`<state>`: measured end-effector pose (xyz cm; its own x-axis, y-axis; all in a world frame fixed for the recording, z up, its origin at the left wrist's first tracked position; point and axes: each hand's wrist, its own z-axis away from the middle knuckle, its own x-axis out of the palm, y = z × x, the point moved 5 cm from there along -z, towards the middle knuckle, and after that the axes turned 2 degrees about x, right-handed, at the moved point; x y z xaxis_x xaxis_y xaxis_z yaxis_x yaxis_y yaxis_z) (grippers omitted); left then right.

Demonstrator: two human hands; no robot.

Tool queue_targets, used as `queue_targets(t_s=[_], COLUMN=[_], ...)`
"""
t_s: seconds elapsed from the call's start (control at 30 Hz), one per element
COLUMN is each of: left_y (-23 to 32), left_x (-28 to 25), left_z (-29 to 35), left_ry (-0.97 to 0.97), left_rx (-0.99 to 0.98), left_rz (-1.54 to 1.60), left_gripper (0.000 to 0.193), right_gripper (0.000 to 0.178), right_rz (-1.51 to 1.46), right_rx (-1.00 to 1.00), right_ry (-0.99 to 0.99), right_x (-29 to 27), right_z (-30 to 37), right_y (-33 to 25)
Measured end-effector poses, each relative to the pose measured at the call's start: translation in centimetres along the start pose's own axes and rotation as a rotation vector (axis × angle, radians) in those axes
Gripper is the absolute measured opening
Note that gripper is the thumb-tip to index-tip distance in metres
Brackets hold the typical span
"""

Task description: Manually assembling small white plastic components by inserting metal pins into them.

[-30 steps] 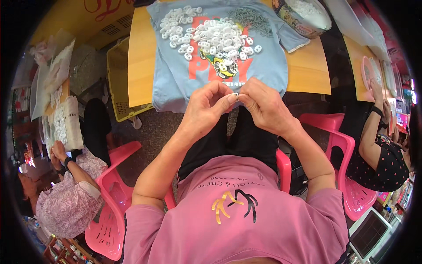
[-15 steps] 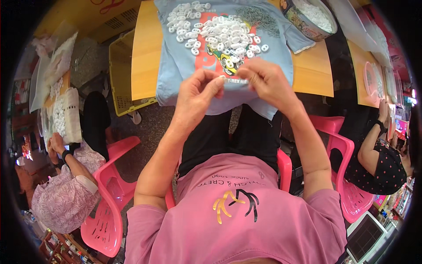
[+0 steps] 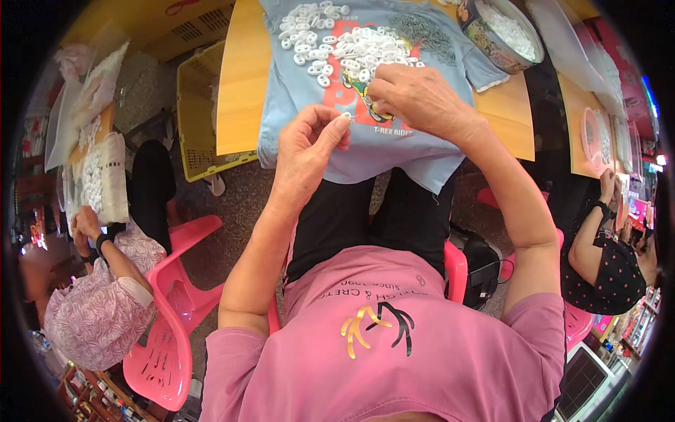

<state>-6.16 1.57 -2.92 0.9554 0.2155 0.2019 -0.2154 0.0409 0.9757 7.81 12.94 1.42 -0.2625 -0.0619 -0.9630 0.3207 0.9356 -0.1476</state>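
Hands that pinched together at the light blue T-shirt's near hem half a second ago have now parted. Right hand has gone forward, curled knuckles-up with fingertips on the pile of small white plastic rings spread over the shirt on the counter. Left hand stays raised near the counter's front edge, thumb and forefinger pinched on something too small to tell.

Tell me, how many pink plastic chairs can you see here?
3, maybe more hidden. One chair at lower left beside the seated neighbour, one under the person in pink, mostly covered, and one at right, beside the person in black dots.
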Motion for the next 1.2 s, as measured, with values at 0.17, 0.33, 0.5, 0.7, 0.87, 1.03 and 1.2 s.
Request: queue_targets(t_s=[0.17, 0.33, 0.5, 0.7, 0.87, 1.03, 1.2], left_y=[0.0, 0.5, 1.7, 2.3, 2.4, 2.4, 2.6], left_x=[0.5, 1.6, 3.4, 4.8, 5.2, 5.3, 5.5], left_z=[-0.1, -0.5, -1.0, -1.1, -1.2, -1.1, -1.0], left_ry=[-0.001, 0.013, -0.003, -0.022, -0.018, -0.009, -0.009], left_rx=[-0.02, 0.027, 0.091, 0.089, 0.052, 0.043, 0.052], left_rz=[0.063, 0.108, 0.202, 0.212, 0.174, 0.14, 0.128], left_gripper=[0.017, 0.016, 0.014, 0.014, 0.015, 0.015, 0.014], right_gripper=[0.013, 0.025, 0.027, 0.028, 0.028, 0.026, 0.026], right_rz=[-0.174, -1.245, -1.669, -1.765, -1.752, -1.514, -1.408], right_rx=[0.021, 0.706, 0.826, 0.819, 0.825, 0.779, 0.763], right_ry=[0.15, 0.239, 0.318, 0.395, 0.42, 0.471, 0.485], right_x=[-1.2, 0.5, 1.0, 0.3, -0.3, -0.9, -1.4], right_z=[-0.1, 2.5, 4.2, 4.9, 5.3, 5.5, 5.4], right_y=[-0.1, 0.7, -1.2, -2.2, -2.5, -2.5, -2.7])
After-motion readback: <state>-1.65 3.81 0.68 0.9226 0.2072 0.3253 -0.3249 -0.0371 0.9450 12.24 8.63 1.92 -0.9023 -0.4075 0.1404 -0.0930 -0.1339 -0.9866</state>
